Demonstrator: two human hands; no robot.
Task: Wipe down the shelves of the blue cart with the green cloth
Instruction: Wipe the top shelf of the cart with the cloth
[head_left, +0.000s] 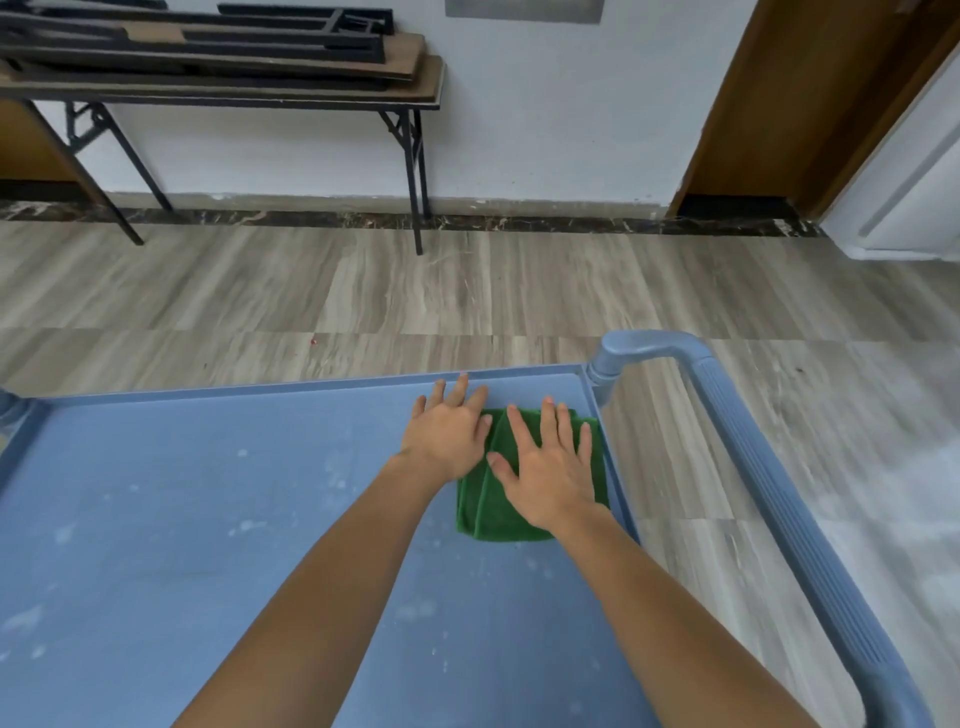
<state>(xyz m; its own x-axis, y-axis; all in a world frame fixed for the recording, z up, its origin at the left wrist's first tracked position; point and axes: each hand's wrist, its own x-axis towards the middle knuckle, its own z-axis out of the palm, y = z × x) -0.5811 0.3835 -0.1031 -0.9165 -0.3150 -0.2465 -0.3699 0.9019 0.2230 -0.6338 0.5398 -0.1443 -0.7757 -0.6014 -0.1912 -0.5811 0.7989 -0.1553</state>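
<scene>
Pressing green cloth (524, 488) flat on blue cart (208, 519) top shelf, far right corner by handle (769, 467). Right hand (550, 467) splayed on cloth for even pressure; left hand (449, 431) spread flat, pinning cloth's left edge. White smudges across shelf unwiped.

Both forearms bare and stretched forward, left hand (448, 434) flat, palm down, fingers together, right hand (548, 467) flat, fingers spread.

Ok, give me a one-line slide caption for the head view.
Both hands, left and right, flat on the green cloth at the far right corner of the cart top shelf.
</scene>
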